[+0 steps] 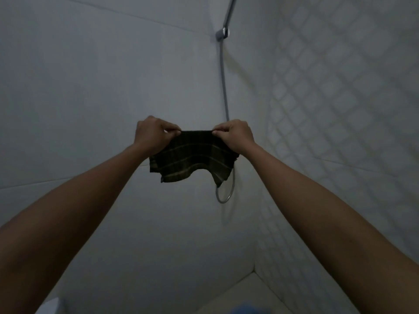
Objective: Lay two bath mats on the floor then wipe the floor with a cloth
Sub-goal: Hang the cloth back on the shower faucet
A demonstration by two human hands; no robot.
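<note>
A small dark cloth (192, 157) with pale stripes hangs in front of me at arm's length, held up by its top edge. My left hand (152, 132) pinches its top left corner and my right hand (235, 133) pinches its top right corner. The lower edge of the cloth hangs loose and curls. Both forearms stretch forward from the bottom corners of the view. A blue shape (247, 309) shows at the bottom edge, too cut off to identify. No bath mat is plainly visible.
I face a dim corner of white walls. A grey shower hose (224, 91) runs down the corner from a wall bracket (222, 34) and loops behind the cloth. The right wall (340, 98) has a diamond tile pattern. A pale floor (244, 288) shows at the bottom.
</note>
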